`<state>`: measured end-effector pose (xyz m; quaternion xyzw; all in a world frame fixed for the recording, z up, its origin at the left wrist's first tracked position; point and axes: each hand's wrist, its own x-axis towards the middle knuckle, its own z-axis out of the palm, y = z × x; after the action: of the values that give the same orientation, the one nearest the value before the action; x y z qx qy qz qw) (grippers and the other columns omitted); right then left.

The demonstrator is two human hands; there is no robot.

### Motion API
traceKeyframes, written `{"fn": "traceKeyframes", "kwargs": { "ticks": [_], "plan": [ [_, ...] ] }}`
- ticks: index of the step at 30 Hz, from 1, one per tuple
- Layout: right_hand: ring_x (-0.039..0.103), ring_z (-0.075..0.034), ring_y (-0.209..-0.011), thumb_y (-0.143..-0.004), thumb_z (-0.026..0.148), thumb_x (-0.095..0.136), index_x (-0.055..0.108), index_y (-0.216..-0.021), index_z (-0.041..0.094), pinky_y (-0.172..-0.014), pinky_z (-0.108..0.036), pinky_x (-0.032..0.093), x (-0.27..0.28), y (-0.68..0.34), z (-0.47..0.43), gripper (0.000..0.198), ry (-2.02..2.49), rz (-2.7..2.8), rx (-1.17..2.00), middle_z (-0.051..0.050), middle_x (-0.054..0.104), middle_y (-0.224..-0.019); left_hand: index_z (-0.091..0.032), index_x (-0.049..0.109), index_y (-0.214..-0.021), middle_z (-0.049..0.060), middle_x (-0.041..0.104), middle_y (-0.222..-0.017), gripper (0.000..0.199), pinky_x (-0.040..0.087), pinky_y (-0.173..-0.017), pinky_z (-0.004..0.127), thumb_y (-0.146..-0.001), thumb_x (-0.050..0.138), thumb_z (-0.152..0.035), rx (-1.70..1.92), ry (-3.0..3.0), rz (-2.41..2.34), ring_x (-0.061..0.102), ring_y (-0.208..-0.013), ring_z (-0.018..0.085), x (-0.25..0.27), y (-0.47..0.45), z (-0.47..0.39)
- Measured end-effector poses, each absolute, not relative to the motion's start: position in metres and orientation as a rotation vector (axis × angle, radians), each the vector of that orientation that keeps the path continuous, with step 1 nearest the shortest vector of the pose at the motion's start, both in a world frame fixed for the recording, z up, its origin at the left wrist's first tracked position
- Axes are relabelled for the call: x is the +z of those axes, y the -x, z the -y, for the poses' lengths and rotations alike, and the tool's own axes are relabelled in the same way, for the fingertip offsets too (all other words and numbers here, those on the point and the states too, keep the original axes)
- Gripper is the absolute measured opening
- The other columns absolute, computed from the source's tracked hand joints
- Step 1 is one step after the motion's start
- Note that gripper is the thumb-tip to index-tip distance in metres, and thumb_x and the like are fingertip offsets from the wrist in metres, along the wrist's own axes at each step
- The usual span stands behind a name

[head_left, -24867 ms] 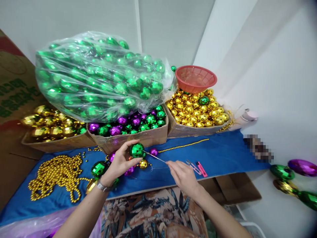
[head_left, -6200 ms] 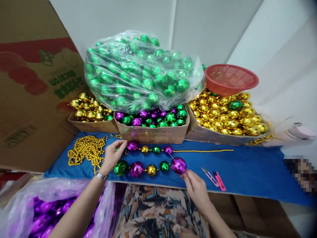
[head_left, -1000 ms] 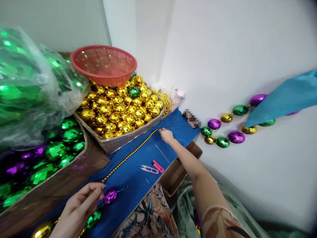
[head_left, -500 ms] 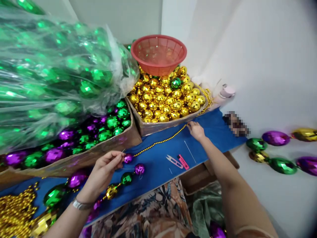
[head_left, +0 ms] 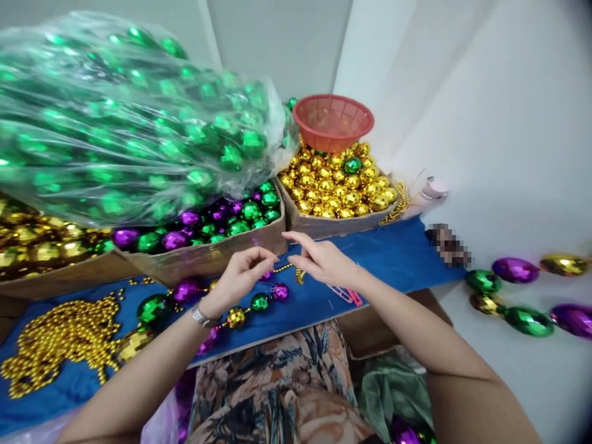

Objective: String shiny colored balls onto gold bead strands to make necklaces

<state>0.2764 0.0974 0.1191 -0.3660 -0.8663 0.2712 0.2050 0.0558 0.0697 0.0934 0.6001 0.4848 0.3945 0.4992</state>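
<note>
Left hand [head_left: 247, 271]: raised above the tabletop [head_left: 398, 253], thumb and index fingertips drawn together in a narrow pinch; anything between them is too fine to identify. Right hand [head_left: 324, 262]: just beside it, index finger extended toward the left hand, thumb parted from it and lower. A gold bead strand [head_left: 283, 267] runs between the two hands, its folded end just below the right thumb; whether the right hand's curled fingers grip it cannot be told. On the near side of the left fingertips lies a small purple ball [head_left: 280, 291], followed by a small green ball [head_left: 259, 302] and a small gold ball [head_left: 235, 317], the latter close to the left wrist, which bears a metal watch [head_left: 203, 317]. Pink snips [head_left: 343, 294] and a pink flat item [head_left: 356, 298] lie just below the right wrist, partly obscured. Well to the left of the left hand is a heap of gold beads [head_left: 65, 339]. Beyond the left hand stands a carton of purple and green balls [head_left: 222, 253]; beyond the right hand, a carton of gold balls [head_left: 337, 225], topped by a red basket [head_left: 333, 139].
</note>
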Motion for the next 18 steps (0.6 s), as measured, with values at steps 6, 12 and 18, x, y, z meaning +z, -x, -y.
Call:
{"fn": "traceKeyframes", "kwargs": {
  "ticks": [6,12,18],
  "plan": [
    [0.056,-0.011,-0.064,-0.097,0.029,0.044,0.062,-0.086,0.017,-0.061,-0.023,0.035,0.116,-0.235,-0.083,0.024,0.959,2.410,0.561,-0.001,0.064,-0.074,-0.015,0.066,-0.081,0.000,0.058,-0.070,0.027,0.036,-0.056,0.022,-0.083,0.062,-0.041,0.979,-1.550,-1.137,0.045,-0.061,0.010,0.103,-0.041,-0.042],
    [0.062,-0.014,-0.072,-0.098,0.025,0.040,0.054,-0.119,0.020,-0.067,-0.025,0.041,0.138,-0.238,-0.076,0.026,0.979,2.423,0.595,-0.002,0.067,-0.085,-0.015,0.065,-0.080,-0.001,0.055,-0.066,0.031,0.027,-0.047,0.020,-0.079,0.064,-0.045,1.095,-1.360,-1.215,0.038,-0.053,0.008,0.093,-0.029,-0.035],
    [0.059,-0.013,-0.067,-0.093,0.020,0.041,0.047,-0.130,0.016,-0.066,-0.026,0.042,0.167,-0.253,-0.075,0.038,0.861,2.553,0.687,0.000,0.065,-0.076,-0.015,0.066,-0.080,-0.003,0.051,-0.062,0.034,0.020,-0.044,0.020,-0.075,0.068,-0.048,1.138,-1.236,-1.195,0.031,-0.049,0.006,0.091,-0.025,-0.041]
  ]
}}
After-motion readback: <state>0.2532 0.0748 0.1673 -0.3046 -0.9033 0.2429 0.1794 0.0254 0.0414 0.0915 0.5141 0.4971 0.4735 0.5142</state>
